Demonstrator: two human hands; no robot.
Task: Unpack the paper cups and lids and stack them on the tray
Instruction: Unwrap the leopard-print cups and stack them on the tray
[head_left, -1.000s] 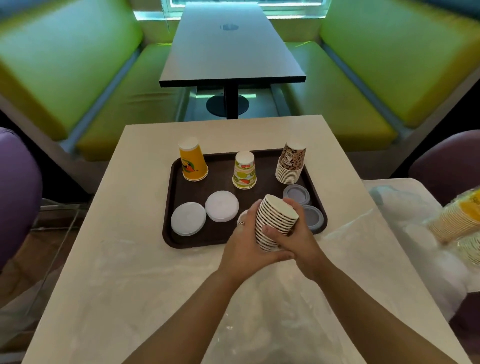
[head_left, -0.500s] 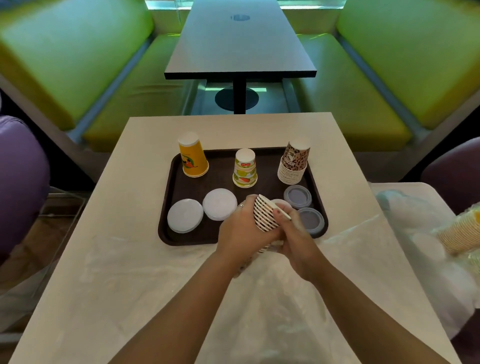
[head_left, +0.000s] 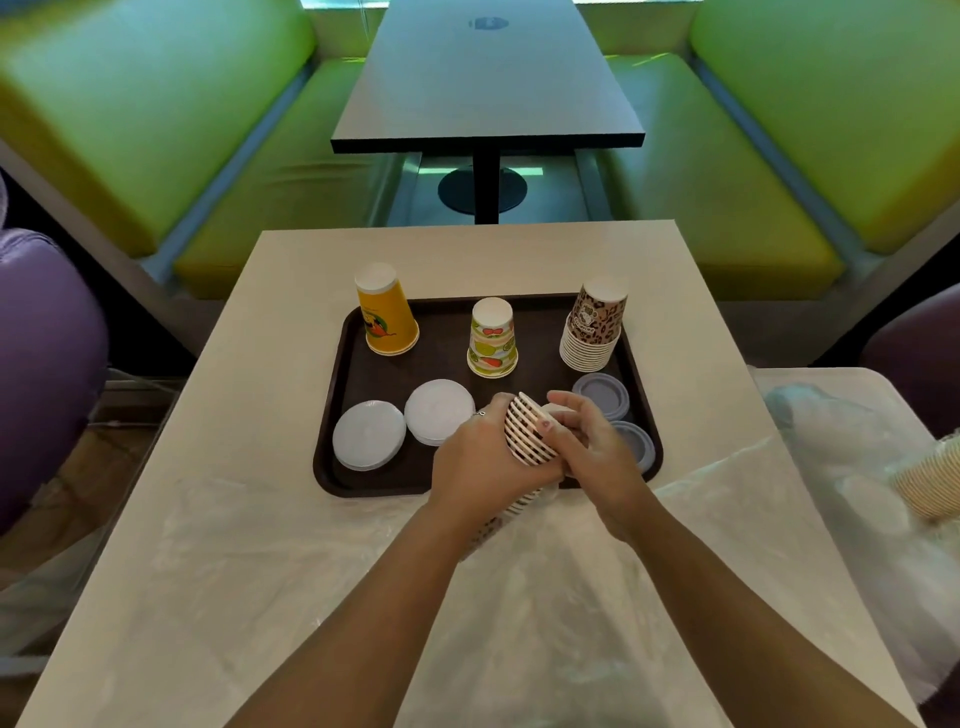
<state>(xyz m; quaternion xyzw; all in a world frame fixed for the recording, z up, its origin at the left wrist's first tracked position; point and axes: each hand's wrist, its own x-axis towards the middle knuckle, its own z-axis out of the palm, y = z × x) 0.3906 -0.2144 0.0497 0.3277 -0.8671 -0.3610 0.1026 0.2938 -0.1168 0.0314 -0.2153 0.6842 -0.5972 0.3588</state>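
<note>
Cups in a nested stack (head_left: 527, 434) lie tilted between your hands over the near edge of the brown tray (head_left: 332, 467); your left hand (head_left: 480, 457) wraps around the stack's side and your right hand (head_left: 592, 441) grips its far end. Upside-down cup stacks and lids sit on the tray beyond

The tray (head_left: 332, 457) is dark brown. On it: a yellow cup (head_left: 387, 317), a fruit-patterned cup (head_left: 492, 340), leopard-print cups (head_left: 595, 325), white lids (head_left: 369, 435), and grey, perhaps bluish, lids (head_left: 601, 394).
</note>
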